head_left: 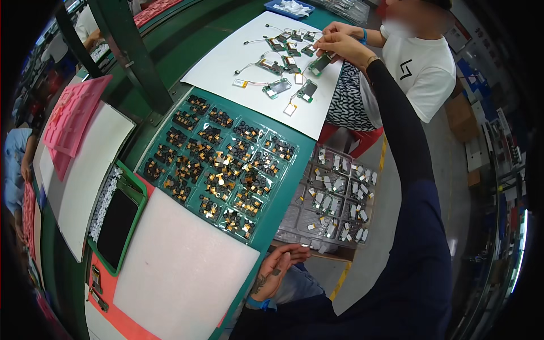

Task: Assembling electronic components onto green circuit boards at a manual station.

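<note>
My right hand point(347, 47) reaches far over the white sheet point(218, 65), its fingers closed on the edge of a green circuit board point(320, 64). Beside it on the sheet lie several small boards with wires and silver battery cells, such as a board with a grey screen point(277, 88). A co-worker's hand point(340, 28) is right behind mine, partly covered by it. Close to the table's near edge, my left hand point(276, 273) is half cupped, palm turned up, fingers stretched and thumb apart. A small whitish spot point(305, 245) shows at its fingertips, too small to name.
A clear divided tray point(262, 126) of small black and gold parts covers the middle of the green table. Lower right, another tray point(289, 218) holds silver cells. A pale foam sheet point(181, 266), a green bin point(140, 198) and pink trays point(79, 116) lie left. The co-worker sits far right.
</note>
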The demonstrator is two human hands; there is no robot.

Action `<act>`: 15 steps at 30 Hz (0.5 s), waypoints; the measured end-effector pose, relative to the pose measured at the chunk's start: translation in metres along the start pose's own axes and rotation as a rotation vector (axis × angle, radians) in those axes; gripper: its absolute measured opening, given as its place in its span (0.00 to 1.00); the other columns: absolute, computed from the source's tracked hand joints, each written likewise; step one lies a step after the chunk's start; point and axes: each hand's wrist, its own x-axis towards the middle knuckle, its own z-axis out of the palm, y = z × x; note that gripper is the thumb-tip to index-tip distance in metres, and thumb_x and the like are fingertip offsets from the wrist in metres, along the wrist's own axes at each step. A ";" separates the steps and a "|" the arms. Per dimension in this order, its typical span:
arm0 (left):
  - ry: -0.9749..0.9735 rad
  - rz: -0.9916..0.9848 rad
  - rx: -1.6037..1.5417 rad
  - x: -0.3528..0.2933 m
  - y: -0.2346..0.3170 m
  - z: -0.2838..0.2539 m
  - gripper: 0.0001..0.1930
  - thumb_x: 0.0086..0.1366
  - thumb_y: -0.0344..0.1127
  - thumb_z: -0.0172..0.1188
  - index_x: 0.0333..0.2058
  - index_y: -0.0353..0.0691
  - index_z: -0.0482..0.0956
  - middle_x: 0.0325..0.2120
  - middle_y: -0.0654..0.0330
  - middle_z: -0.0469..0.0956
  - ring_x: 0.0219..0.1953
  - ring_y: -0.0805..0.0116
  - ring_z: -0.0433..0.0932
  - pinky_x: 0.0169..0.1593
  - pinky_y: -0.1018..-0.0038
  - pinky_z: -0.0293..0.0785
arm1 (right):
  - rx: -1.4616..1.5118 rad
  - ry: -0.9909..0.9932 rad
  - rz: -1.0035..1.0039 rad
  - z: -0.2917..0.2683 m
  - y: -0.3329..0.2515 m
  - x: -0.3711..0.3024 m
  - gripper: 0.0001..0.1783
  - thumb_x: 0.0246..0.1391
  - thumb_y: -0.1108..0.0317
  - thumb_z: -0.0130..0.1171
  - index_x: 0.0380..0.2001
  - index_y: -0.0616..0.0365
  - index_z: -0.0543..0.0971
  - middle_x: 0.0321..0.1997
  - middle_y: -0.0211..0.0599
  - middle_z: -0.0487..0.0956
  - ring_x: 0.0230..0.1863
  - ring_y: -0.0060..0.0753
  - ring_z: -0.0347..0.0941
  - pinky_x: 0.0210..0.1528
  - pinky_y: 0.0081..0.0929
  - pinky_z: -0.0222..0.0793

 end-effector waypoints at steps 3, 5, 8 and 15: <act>0.013 0.007 -0.001 -0.019 -0.108 -0.064 0.22 0.81 0.41 0.46 0.64 0.30 0.66 0.60 0.42 0.74 0.60 0.52 0.77 0.66 0.60 0.71 | -0.194 0.149 0.068 0.090 0.103 -0.032 0.19 0.64 0.54 0.64 0.49 0.57 0.85 0.36 0.29 0.87 0.30 0.19 0.78 0.34 0.18 0.82; 0.016 -0.013 -0.015 -0.024 -0.113 -0.066 0.22 0.81 0.41 0.46 0.64 0.30 0.66 0.60 0.42 0.74 0.60 0.52 0.77 0.66 0.60 0.71 | -0.256 0.194 0.117 0.094 0.115 -0.034 0.18 0.65 0.55 0.63 0.47 0.57 0.86 0.34 0.28 0.87 0.28 0.19 0.77 0.34 0.18 0.81; 0.014 -0.048 -0.044 -0.007 -0.020 -0.005 0.22 0.81 0.41 0.46 0.63 0.30 0.67 0.59 0.43 0.75 0.59 0.54 0.77 0.66 0.61 0.71 | -0.760 0.517 -0.190 0.004 0.054 -0.007 0.16 0.63 0.53 0.64 0.36 0.56 0.85 0.28 0.31 0.84 0.23 0.22 0.73 0.26 0.22 0.72; 0.093 0.008 -0.005 -0.003 0.017 0.015 0.20 0.80 0.41 0.48 0.60 0.30 0.70 0.55 0.46 0.78 0.56 0.55 0.79 0.63 0.62 0.73 | -0.090 0.983 -0.208 0.122 -0.061 -0.148 0.13 0.66 0.65 0.60 0.33 0.64 0.84 0.22 0.33 0.78 0.20 0.21 0.68 0.24 0.18 0.62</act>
